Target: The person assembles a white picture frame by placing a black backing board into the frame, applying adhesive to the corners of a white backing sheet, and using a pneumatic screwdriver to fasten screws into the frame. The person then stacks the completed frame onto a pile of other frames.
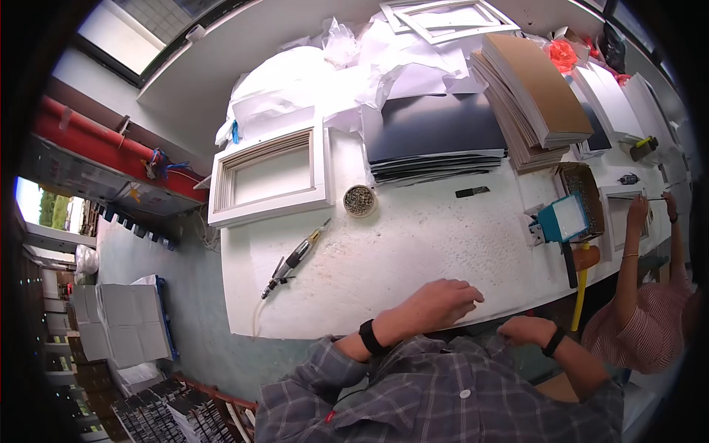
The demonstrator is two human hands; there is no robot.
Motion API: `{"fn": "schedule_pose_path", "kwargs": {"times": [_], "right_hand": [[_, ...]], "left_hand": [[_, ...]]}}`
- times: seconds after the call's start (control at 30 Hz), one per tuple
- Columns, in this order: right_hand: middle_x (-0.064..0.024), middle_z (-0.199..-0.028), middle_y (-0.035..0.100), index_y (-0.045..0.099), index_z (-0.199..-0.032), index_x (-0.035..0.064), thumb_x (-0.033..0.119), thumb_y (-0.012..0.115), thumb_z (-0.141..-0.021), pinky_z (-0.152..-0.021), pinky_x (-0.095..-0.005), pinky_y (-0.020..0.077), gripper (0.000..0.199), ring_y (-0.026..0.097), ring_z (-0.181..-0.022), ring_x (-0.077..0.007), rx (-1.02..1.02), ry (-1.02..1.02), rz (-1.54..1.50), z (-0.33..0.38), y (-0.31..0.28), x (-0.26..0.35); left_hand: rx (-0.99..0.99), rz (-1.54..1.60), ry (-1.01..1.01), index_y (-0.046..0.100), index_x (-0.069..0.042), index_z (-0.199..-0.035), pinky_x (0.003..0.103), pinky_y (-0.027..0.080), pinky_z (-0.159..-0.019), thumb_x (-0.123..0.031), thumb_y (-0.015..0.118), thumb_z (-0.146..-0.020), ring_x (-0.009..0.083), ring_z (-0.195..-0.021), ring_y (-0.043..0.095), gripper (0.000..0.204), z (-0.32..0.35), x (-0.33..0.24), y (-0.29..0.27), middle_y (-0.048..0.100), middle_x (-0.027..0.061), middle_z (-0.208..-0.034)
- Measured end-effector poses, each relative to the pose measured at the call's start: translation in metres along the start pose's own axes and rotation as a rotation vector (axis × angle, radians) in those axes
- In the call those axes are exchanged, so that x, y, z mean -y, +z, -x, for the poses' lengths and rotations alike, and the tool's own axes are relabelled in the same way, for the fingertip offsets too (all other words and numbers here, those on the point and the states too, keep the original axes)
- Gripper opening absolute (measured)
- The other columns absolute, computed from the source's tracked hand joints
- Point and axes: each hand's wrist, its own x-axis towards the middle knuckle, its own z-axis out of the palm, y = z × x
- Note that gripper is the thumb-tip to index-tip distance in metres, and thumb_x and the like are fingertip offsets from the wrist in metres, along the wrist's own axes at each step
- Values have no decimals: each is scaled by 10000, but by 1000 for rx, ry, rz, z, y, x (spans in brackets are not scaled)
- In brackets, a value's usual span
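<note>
The right hand point(526, 330) is curled near the table edge; whether it grips anything, I cannot tell. The left hand point(437, 306), loosely open and visibly empty, is over the white table point(413, 244). Forward-left of it lies the inline power screwdriver point(295, 257); farther, a tub of small metal parts point(360, 201).

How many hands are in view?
4: the wearer's left hand at the white table, right hand by the plaid shirt, plus a co-worker's nearer hand and farther hand, far right.
</note>
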Motion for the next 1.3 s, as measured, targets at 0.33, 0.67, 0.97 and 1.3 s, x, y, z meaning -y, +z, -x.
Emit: {"fn": "schedule_pose_path", "kwargs": {"times": [0.33,0.67,0.97,1.3], "right_hand": [[-127,-980,673,645,-1040,60,205,705,-950,-809,-426,538,180,672,-937,-331,-595,-53,-179,-15,-62,65],[-139,-982,678,659,-1056,55,211,718,-952,-802,-416,549,197,685,-925,-329,-568,3,-231,-28,-34,87],[-138,-1026,696,677,-1155,26,195,698,-986,-827,-372,558,240,705,-916,-267,-709,-159,-458,-34,-84,123],[-138,-1235,672,494,-1427,-46,281,648,-1045,-980,-316,519,525,642,-1110,-163,-608,-302,-1215,-38,-93,126]], "left_hand": [[-376,-815,-439,561,-12,-1390,464,483,-1044,-251,800,-876,388,-1242,593,616,165,273,-230,615,206,-1354],[-263,-624,-355,652,-73,-1297,450,486,-970,-269,808,-865,347,-1076,617,499,162,271,-263,648,132,-1108],[-388,-662,-327,670,-59,-1283,425,449,-900,-248,837,-831,321,-1042,584,518,174,113,-223,639,128,-1121],[-315,-389,-198,599,-62,-1364,423,438,-918,-281,817,-841,298,-1051,566,608,137,-15,10,597,103,-1151]]}}
